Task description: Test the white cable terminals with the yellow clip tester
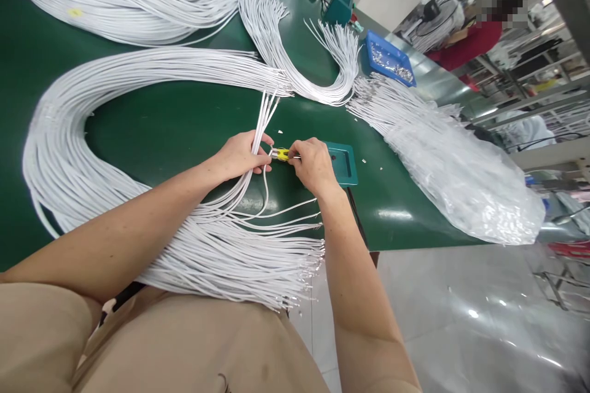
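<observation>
In the head view, my left hand [244,155] is closed around several white cables [262,113], whose ends stick up above the fingers. A single cable end lies at its fingertips. My right hand [314,163] grips a small yellow tool [282,154] with a metal tip; its exact kind is not clear. The tip meets the cable end at my left fingers. Below my forearms, a large bundle of white cables [230,264] fans out over the table's front edge. Partly behind my right hand lies a shallow green tray [351,166].
The green table [415,215] carries more white cable bundles [138,0] at the back left. A blue tray [389,61] of small metal parts stands at the back right, near a plastic-wrapped cable bundle [461,159]. A person in a red sleeve [474,46] is beyond the table.
</observation>
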Motion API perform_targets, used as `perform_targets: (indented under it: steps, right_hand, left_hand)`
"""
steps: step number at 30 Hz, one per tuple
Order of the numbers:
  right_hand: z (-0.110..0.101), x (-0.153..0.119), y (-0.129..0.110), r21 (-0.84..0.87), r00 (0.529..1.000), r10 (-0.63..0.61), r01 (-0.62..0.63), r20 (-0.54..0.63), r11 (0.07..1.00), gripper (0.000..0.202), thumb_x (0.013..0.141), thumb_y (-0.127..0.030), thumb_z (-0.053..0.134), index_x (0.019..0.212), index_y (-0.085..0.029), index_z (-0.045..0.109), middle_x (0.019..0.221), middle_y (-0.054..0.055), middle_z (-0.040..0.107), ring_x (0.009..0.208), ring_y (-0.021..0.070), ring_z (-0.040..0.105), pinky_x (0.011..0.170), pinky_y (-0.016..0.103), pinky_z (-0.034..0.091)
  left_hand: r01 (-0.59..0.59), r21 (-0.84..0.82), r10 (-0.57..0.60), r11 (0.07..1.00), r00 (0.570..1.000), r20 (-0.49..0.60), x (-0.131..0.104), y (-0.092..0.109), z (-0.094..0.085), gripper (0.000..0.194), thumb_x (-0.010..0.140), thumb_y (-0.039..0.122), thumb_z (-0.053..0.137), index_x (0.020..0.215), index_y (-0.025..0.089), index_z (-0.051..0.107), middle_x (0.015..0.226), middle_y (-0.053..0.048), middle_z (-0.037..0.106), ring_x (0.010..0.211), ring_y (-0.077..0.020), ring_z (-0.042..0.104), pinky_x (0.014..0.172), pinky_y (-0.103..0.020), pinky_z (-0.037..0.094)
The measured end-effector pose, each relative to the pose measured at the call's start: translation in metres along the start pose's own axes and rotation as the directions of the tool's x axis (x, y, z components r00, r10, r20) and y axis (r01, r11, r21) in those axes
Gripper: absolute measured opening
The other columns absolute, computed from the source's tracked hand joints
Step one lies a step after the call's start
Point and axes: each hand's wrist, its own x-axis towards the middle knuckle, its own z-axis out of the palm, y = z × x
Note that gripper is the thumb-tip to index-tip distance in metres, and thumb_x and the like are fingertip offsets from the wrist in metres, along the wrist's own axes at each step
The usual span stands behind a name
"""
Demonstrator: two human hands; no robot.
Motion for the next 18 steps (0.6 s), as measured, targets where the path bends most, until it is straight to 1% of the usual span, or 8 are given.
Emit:
perform_targets:
  steps: [4,8,13,15,16,18]
  right_hand:
    - [-0.0004,0.0009,0.0009,0.020,0.998,0.052,-0.051,-0.027,0.998,0.011,0.081,-0.012,0.058,0.079,-0.020,0.066,0.075,0.007,0.062,0.086,0.0250,0.055,0.079,0.037,0.038]
    - [-0.0015,0.0006,-0.0004,0.029,0.996,0.086,-0.086,-0.019,0.996,0.013,0.082,-0.012,0.057,0.081,-0.020,0.067,0.075,0.007,0.058,0.085,0.0244,0.054,0.079,0.037,0.038]
    - [-0.0017,0.0017,-0.0022,-0.009,0.995,0.097,-0.097,0.008,0.995,0.015,0.083,-0.011,0.056,0.084,-0.020,0.068,0.076,0.008,0.059,0.085,0.0248,0.056,0.080,0.036,0.040]
    - [-0.0026,0.0008,-0.0026,0.004,0.995,0.098,-0.098,0.017,0.995,0.012,0.083,-0.013,0.058,0.086,-0.019,0.068,0.080,0.008,0.062,0.088,0.0253,0.057,0.081,0.036,0.042]
    - [-0.0036,-0.0003,-0.0032,0.024,0.996,0.088,-0.088,0.003,0.996,0.010,0.083,-0.016,0.060,0.089,-0.019,0.067,0.084,0.009,0.064,0.090,0.0257,0.057,0.082,0.037,0.042]
    - [-0.0068,-0.0043,-0.0059,0.081,0.995,0.062,-0.056,-0.078,0.995,0.011,0.084,-0.019,0.062,0.094,-0.019,0.067,0.093,0.010,0.068,0.097,0.0264,0.057,0.088,0.038,0.042]
  left_hand:
    - [0.008,0.059,-0.007,0.998,1.000,-0.016,0.0026,-0.0046,-0.0004,0.038,0.070,0.017,0.072,0.106,0.018,0.059,0.075,-0.003,0.074,0.063,-0.0179,0.071,0.061,-0.028,0.056]
    - [-0.006,0.078,0.009,0.997,0.999,-0.039,0.0032,-0.0065,0.0009,0.036,0.067,0.015,0.072,0.101,0.018,0.060,0.068,-0.002,0.073,0.054,-0.0164,0.068,0.056,-0.027,0.055]
    - [-0.011,0.163,0.019,0.987,0.999,-0.046,0.0027,-0.0063,0.0039,0.032,0.069,0.017,0.070,0.099,0.018,0.059,0.068,-0.001,0.073,0.050,-0.0136,0.066,0.056,-0.026,0.053]
    - [-0.010,0.191,0.019,0.982,0.999,-0.048,0.0026,-0.0060,0.0047,0.032,0.070,0.017,0.069,0.100,0.018,0.059,0.069,0.000,0.073,0.051,-0.0129,0.065,0.057,-0.025,0.053]
    - [-0.005,0.197,0.015,0.980,0.999,-0.047,0.0028,-0.0060,0.0048,0.033,0.070,0.017,0.069,0.101,0.018,0.059,0.069,0.000,0.073,0.051,-0.0128,0.065,0.058,-0.025,0.054]
    - [0.007,0.195,0.000,0.981,0.999,-0.040,0.0034,-0.0066,0.0041,0.034,0.069,0.017,0.069,0.102,0.018,0.059,0.069,0.001,0.073,0.052,-0.0133,0.066,0.059,-0.026,0.054]
